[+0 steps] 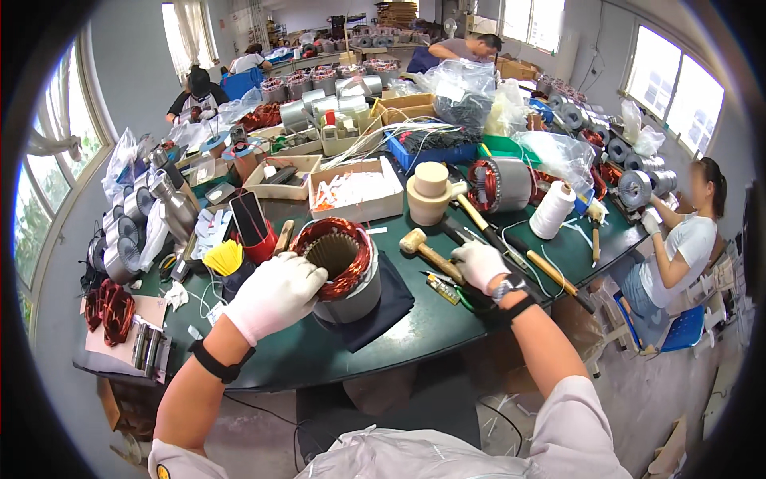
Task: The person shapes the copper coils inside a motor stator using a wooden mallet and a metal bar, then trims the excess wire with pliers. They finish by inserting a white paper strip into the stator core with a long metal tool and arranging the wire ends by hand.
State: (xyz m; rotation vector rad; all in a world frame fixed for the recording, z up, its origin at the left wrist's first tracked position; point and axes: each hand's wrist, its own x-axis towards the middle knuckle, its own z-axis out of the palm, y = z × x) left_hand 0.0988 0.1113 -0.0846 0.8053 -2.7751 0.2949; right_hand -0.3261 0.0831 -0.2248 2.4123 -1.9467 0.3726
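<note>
A motor stator (pixel 349 301) with a grey metal shell and red-brown copper windings stands upright on a dark cloth (pixel 388 299). My white-gloved left hand (pixel 275 291) grips the left side of its winding rim, with bent fingers over the coil. To the right, my gloved right hand (pixel 481 265) is low over the table at the handle end of a wooden mallet (pixel 435 257). Its fingers are curled, and what lies under them is hidden. A small yellow-handled cutter (pixel 443 287) lies just left of that hand.
Beyond the stator are a box of white and orange slips (pixel 359 191), a cream stacked cylinder (pixel 429 193) and another wound stator (pixel 500 185). A white thread cone (pixel 552 210) and a long-handled hammer (pixel 558 275) are at right. A co-worker (pixel 678 247) sits at far right.
</note>
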